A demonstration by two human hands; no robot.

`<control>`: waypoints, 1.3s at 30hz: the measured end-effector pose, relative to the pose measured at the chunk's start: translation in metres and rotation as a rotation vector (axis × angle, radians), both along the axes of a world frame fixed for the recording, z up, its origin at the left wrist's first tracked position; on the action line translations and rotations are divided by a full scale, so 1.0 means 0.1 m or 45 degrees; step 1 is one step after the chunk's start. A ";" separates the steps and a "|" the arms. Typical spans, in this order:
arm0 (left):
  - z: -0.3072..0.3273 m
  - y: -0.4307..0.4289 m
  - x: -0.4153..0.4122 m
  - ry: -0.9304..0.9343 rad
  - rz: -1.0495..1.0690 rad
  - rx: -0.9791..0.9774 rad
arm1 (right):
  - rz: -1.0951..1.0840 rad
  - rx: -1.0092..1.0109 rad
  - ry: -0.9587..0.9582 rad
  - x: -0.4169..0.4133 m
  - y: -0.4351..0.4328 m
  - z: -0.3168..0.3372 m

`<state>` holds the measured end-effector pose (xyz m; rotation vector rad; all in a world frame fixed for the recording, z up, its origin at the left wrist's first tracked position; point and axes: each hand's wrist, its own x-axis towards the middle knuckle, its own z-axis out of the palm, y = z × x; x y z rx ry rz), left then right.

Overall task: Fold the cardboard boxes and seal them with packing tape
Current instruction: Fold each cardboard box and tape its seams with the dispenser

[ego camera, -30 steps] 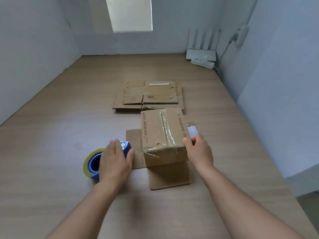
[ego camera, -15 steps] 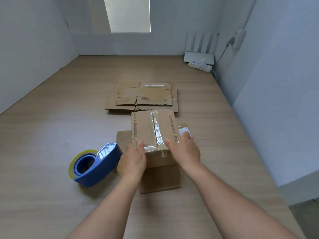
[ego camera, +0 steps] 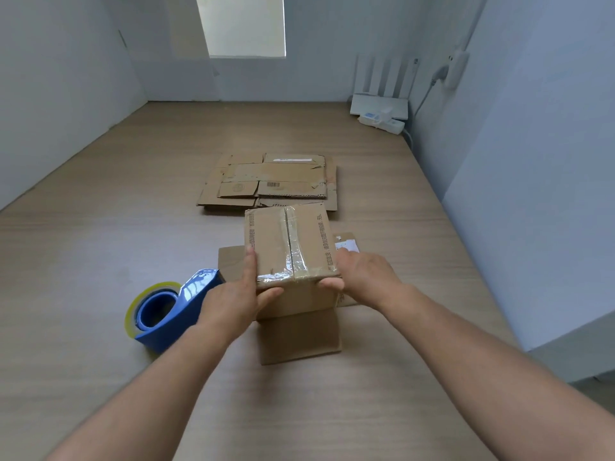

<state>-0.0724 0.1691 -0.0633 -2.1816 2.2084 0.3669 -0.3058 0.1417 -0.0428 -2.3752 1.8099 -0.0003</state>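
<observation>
The left hand (ego camera: 233,297) has left the blue tape dispenser with its yellowish roll (ego camera: 166,314). With the right hand (ego camera: 362,274) it now grips the small brown cardboard box (ego camera: 286,244) standing on the wooden counter (ego camera: 100,261). Its top seam is taped, so the bottom probably follows. Counted: one folded box, one dispenser, one pile of flattened cardboard (ego camera: 269,181), its sheets uncountable.

We see a brown box (ego camera: 288,242) upright, its top seam sealed with clear tape, its lower flaps splayed on the bench (ego camera: 100,261). Behind it lies a stack of flattened cartons (ego camera: 273,181). To its left, a blue tape dispenser (ego camera: 169,311) lies on its side.
</observation>
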 end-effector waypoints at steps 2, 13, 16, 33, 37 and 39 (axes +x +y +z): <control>-0.02 -0.04 0.12 0.082 -0.120 0.060 | 0.081 0.034 -0.013 -0.09 0.01 -0.04; 0.18 -0.10 0.36 0.506 -0.215 0.327 | 0.132 0.235 0.010 -0.27 -0.04 0.22; 0.22 -0.11 0.34 0.444 -0.202 0.295 | 0.230 0.118 -0.018 -0.27 -0.07 0.30; 0.38 -0.12 0.46 0.519 -0.253 0.350 | 0.291 -0.111 -0.047 -0.12 -0.09 0.03; 0.47 -0.09 0.53 0.329 -0.290 0.089 | 0.290 -0.130 -0.089 -0.12 -0.09 0.01; 0.39 -0.08 0.47 0.302 -0.250 0.031 | 0.288 -0.143 -0.101 -0.13 -0.08 0.00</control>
